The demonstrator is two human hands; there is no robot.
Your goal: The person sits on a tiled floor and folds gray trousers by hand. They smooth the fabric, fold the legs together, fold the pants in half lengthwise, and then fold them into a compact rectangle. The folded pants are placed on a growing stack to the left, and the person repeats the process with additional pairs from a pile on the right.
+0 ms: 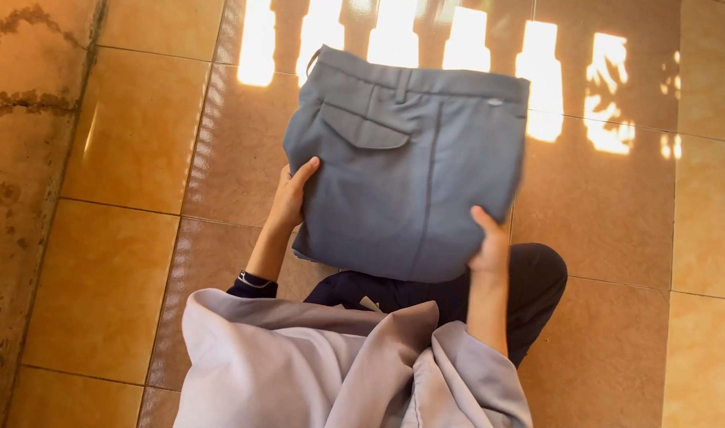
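Gripping folded grey trousers (410,166) at both lower edges: left hand (290,196) clasps left edge, thumb on top; right hand (489,246) clasps bottom right corner. Trousers held above tiled floor (125,261), waistband far side, flap pocket (362,131) facing up.

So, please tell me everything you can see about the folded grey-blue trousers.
The folded trousers are grey-blue, of a smooth woven cloth as it looks. They are folded into a compact rectangle, with the waistband at the far edge. A belt loop, a back pocket with a flap and a long vertical seam show. They are held over the tan tiled floor; whether the far edge rests on it cannot be told. The left hand grips the left edge with the thumb on top, and the right hand grips the near right corner.
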